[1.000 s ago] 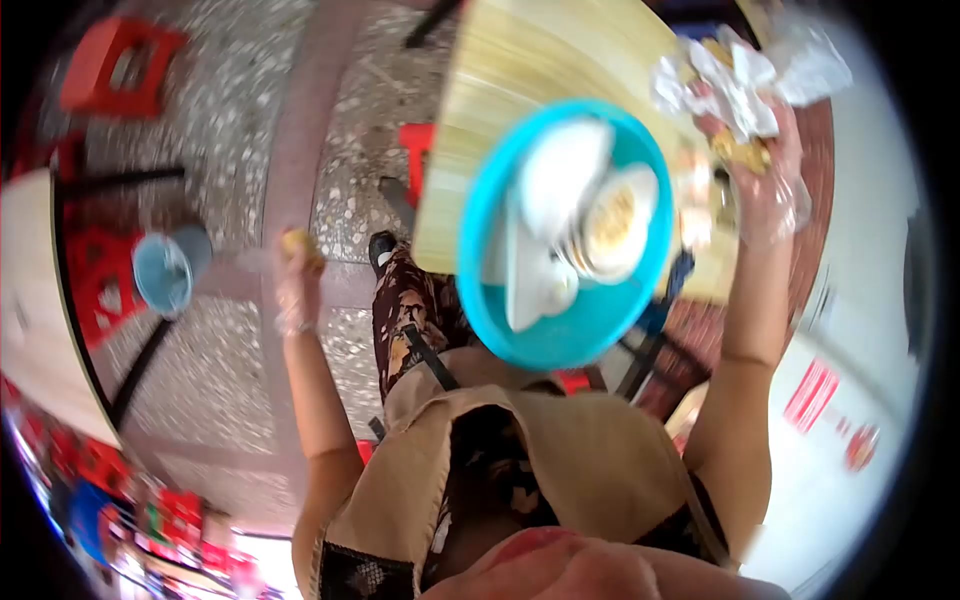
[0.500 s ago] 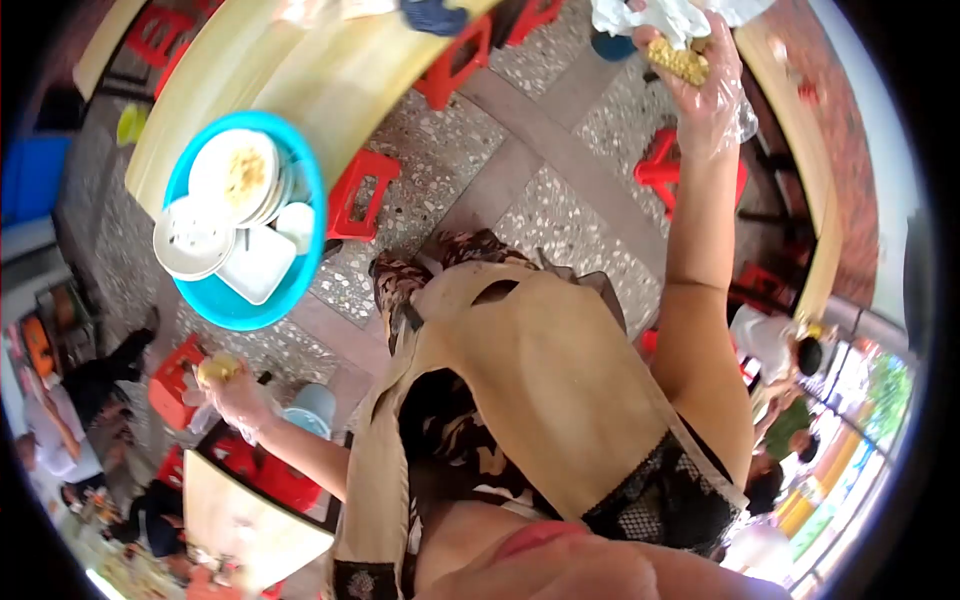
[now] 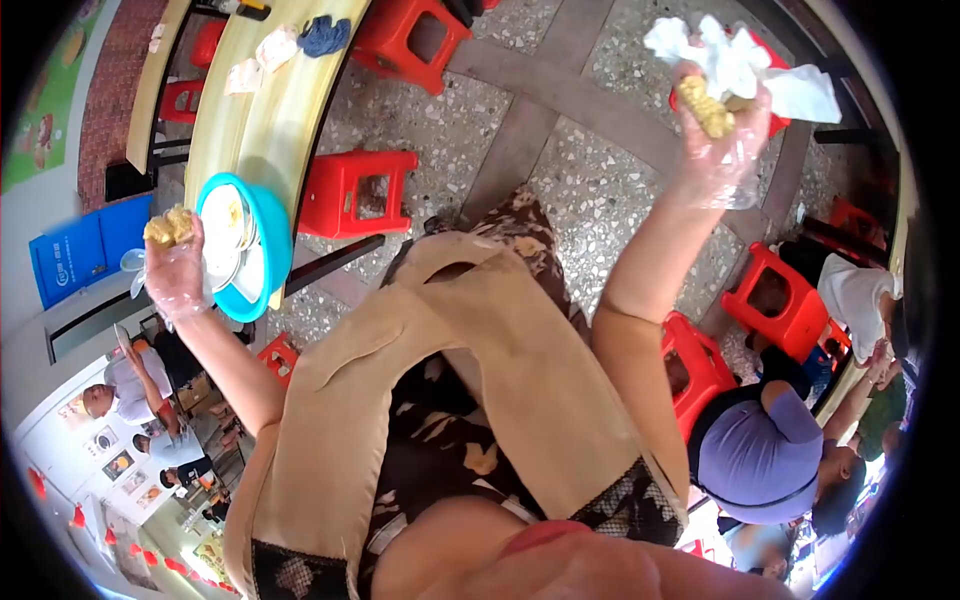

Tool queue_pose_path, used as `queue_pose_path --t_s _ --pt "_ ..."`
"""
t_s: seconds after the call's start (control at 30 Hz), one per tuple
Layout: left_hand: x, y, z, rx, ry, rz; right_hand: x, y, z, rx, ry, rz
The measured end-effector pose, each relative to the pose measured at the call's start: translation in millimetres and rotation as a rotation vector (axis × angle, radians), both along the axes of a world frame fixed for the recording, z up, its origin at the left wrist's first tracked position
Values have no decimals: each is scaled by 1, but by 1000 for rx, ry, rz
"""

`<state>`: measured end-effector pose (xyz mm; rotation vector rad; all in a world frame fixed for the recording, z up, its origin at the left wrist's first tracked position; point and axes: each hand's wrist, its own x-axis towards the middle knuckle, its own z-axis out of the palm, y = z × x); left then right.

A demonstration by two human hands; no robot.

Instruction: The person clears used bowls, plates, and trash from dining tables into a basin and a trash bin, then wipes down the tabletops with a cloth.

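Note:
My left hand (image 3: 176, 268), in a clear plastic glove, is closed round a yellow corn cob piece (image 3: 170, 228) at the left, beside the turquoise basin (image 3: 272, 240). White plates and bowls (image 3: 228, 222) lie in that basin, some with food remains on them. At the upper right my gloved right hand (image 3: 722, 150) grips another yellow corn cob piece (image 3: 706, 106) together with crumpled white tissues (image 3: 730, 58). Both hands are raised, well apart from each other.
The basin stands on a long wooden table (image 3: 270, 110) with a dark blue cloth (image 3: 324, 36) and papers (image 3: 276, 48). Red stools (image 3: 358, 190) stand on the speckled floor. A person in purple (image 3: 756, 460) sits at the lower right; other people are at the lower left.
The view has turned and moved past the table. The basin now appears at the left, with my left hand raised beside it. Both hands have kept hold of their corn pieces.

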<state>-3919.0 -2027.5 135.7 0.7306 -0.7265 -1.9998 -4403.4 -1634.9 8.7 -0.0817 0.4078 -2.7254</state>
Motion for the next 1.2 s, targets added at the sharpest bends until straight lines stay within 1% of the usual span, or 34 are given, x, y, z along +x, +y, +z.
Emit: queue_pose_path --t_s 0.03,0.07,0.1,0.13,0.17,0.23,0.3,0.33,0.37,0.43,0.47,0.5,0.57,0.63,0.7,0.77,0.8,0.83,0.87,0.9,0.93,0.97,1.03,1.07,1.17,1.2 --pt "0 3 2 -20 12 -47 -2 4 -12 -83 -5 27" --pt "-1 6 4 -36 -24 -22 -7 9 -26 -56 -17 -28" --pt "0 11 8 -52 -57 4 6 8 -20 174 -53 -212" --pt "-1 13 11 -58 -94 77 4 18 -30 117 -68 -193" --pt "-2 11 11 -67 -83 72 2 24 -41 58 -85 -167" --pt "0 19 19 -122 -56 -52 2 29 -42 55 -107 -162" --pt "-1 29 25 -146 -42 -88 -7 30 -56 -136 -67 -81" --pt "3 33 25 -147 -42 -45 -5 22 -42 -131 -112 -65" --pt "11 36 26 -146 -35 -5 4 10 -30 -45 -156 -125" --pt "32 43 21 -135 -21 48 11 -13 -18 -41 -115 -43" --pt "42 45 17 -124 -6 88 16 -27 -11 42 -138 -50" --pt "52 48 14 -124 1 96 27 -41 1 59 -200 -40" --pt "70 52 9 -82 -38 216 34 -67 5 47 -139 107" --pt "86 60 4 -76 -35 254 50 -90 10 -118 -63 213" --pt "95 69 -2 -69 -21 304 63 -102 21 -134 -51 264" --pt "96 83 -5 -25 -107 432 71 -125 28 177 -80 260" --pt "112 84 -15 -85 -84 329 64 -135 5 -78 -104 448" --pt "125 84 -23 -61 -21 340 68 -146 9 -15 -39 483" --pt "138 89 -32 -141 105 168 80 -155 17 -19 -82 533" --pt "129 99 -27 -31 -23 474 90 -165 18 25 -90 546" --pt "130 105 -27 -23 -38 527 94 -179 12 109 -86 556" --pt "144 107 -34 -29 32 487 93 -196 -3 15 -72 693" --pt "161 113 -45 18 29 516 116 -213 9 121 -141 696" --pt "175 109 -56 20 67 506 136 -231 12 115 -110 733" --pt "185 103 -82 91 195 374 185 -265 14 173 -99 804" --pt "176 101 -87 135 214 322 194 -278 5 176 -121 786"
